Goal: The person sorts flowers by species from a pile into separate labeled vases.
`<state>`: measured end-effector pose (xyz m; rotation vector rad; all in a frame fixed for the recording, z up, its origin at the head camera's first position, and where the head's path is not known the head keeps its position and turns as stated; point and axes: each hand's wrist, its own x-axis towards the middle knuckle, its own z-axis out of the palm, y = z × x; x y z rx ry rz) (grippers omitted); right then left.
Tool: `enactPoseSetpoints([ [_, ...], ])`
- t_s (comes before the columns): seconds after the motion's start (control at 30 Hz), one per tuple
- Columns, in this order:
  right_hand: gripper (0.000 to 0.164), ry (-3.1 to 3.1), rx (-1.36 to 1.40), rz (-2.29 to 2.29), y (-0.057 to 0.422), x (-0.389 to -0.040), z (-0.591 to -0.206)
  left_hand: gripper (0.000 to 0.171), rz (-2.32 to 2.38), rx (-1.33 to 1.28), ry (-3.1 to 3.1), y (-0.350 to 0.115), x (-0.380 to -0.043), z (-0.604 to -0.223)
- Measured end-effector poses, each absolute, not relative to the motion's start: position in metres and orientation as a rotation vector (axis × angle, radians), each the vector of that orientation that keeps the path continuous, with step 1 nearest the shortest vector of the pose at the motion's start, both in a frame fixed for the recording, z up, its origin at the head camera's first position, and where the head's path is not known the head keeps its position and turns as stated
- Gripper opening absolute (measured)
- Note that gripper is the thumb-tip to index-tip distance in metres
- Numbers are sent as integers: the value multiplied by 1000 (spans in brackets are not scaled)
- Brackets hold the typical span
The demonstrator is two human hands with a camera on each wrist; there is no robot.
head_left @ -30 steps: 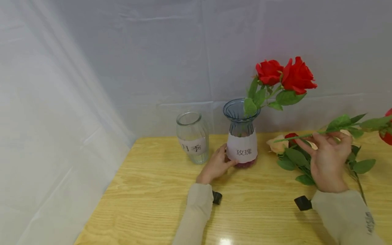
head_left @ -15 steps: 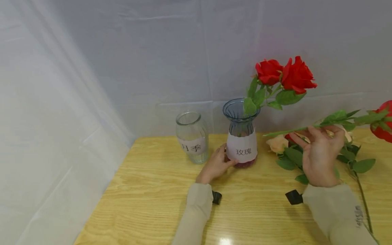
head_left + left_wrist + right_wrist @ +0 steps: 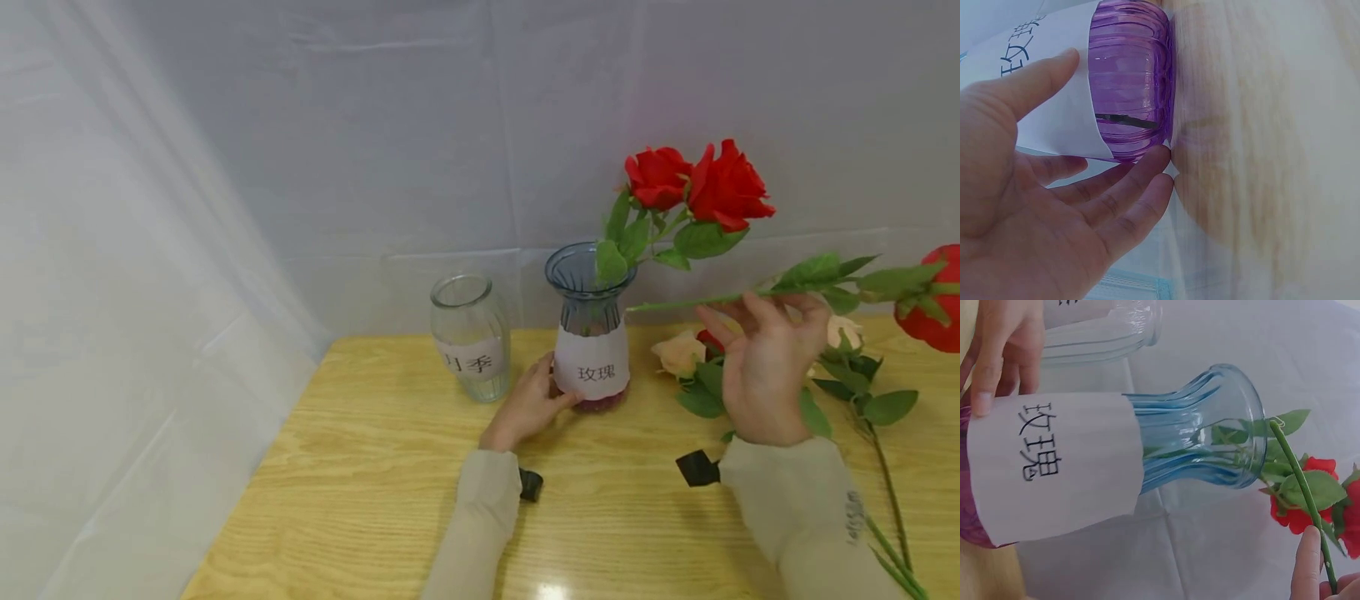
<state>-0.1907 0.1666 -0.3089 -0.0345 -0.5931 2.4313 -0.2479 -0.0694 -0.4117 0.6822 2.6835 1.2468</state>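
A glass vase (image 3: 590, 315), blue at the neck and purple at the base, stands upright on the table with a white paper label (image 3: 1085, 500). My left hand (image 3: 528, 406) holds its lower part, thumb (image 3: 1044, 80) on the label and fingers round the side near the base. Two red roses (image 3: 723, 192) lean out of the vase to the right. My right hand (image 3: 768, 371) pinches a third red rose (image 3: 930, 317) by its green stem (image 3: 1300, 478). This rose lies nearly level, bloom to the right, its cut stem end close to the vase's neck and rim.
A clear glass vase (image 3: 471, 321) with a paper label stands left of the blue one. Behind and below my right hand lie cream roses (image 3: 680, 353), a dark red bloom (image 3: 710, 340) and leafy stems (image 3: 888, 475) on the wooden table (image 3: 375, 500). White cloth (image 3: 405, 150) hangs behind.
My right hand has moved left and slightly up with the rose, bringing its stem end from above the cream rose to beside the vase's neck. My left hand has stayed on the vase.
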Motion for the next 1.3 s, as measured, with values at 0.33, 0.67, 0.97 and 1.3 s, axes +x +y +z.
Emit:
enactPoseSetpoints([
  [0.33,30,-647,109,2317,148,-195,-299,75,1270,658,2652,-69,-247,-410],
  [0.67,22,-629,214,2256,134,-200,-294,73,1275,655,2649,-69,-247,-409],
  [0.97,27,-706,184,2194,120,-207,-295,74,1303,659,2634,-70,-248,-412],
  [1.3,23,-868,162,2081,105,-216,-297,74,1309,655,2627,-70,-247,-410],
])
